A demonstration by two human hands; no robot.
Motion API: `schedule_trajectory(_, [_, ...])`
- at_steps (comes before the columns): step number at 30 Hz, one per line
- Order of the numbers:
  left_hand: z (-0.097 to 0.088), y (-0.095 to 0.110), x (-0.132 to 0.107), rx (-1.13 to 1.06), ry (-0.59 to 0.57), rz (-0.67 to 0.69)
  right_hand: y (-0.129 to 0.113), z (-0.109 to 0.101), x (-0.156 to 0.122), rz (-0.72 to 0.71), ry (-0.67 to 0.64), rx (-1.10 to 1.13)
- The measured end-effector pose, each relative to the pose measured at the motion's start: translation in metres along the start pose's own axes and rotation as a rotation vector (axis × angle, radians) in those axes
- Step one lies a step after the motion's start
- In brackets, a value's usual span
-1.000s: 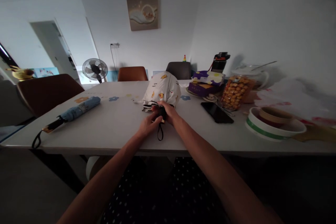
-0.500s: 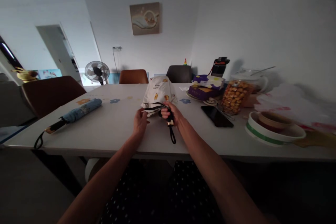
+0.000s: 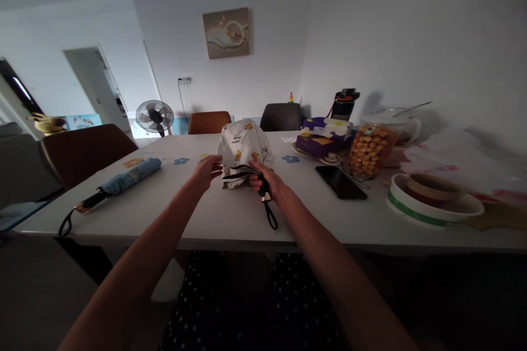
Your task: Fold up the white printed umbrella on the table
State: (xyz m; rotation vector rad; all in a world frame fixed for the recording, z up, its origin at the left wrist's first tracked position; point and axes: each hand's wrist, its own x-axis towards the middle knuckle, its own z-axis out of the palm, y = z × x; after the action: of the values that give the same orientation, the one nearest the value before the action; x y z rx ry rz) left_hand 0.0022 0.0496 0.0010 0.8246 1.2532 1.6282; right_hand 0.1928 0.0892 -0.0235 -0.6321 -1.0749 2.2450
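A white umbrella [image 3: 242, 142] with small yellow cartoon prints lies loosely gathered on the table, its canopy pointing away from me. My right hand [image 3: 265, 180] is closed around the lower canopy edge and the top of its black handle. A black wrist strap [image 3: 270, 216] dangles from the handle's end below that hand. At the canopy's left side is my left hand [image 3: 208, 169], its fingers apart and curved, the tips at the fabric; whether they press on it I cannot tell. Dark-edged folds of cloth stick out between the hands.
A folded blue umbrella [image 3: 127, 177] lies on the left of the white table [image 3: 185, 214]. Toward the right are a black phone [image 3: 341, 182], a jar of snacks [image 3: 370, 151], purple boxes [image 3: 319, 144], a black bottle [image 3: 345, 104] and a white bowl with a green band [image 3: 432, 214].
My left hand has moved left and farther forward, from the canopy's lower edge to its left side. The canopy has swung slightly left, while my right hand keeps its hold.
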Motion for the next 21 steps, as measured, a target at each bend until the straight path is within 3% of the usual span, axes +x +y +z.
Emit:
schedule_trajectory(4, [0.002,0.023,-0.011,-0.311,-0.279,0.072,0.004,0.000,0.006,-0.056,0.102,-0.017])
schedule_trajectory(7, [0.013,0.014,-0.014,-0.361,-0.371,0.164,0.006,0.001,0.006,-0.067,0.101,-0.058])
schedule_trajectory(13, [0.037,-0.031,-0.009,-0.196,-0.238,0.180,0.008,0.002,0.006,-0.090,0.086,-0.150])
schedule_trajectory(17, [0.046,-0.038,-0.006,-0.161,-0.123,0.190,0.013,0.006,0.007,-0.136,0.205,-0.252])
schedule_trajectory(21, [0.053,-0.041,0.000,-0.063,-0.132,0.124,0.016,0.009,0.008,-0.174,0.220,-0.311])
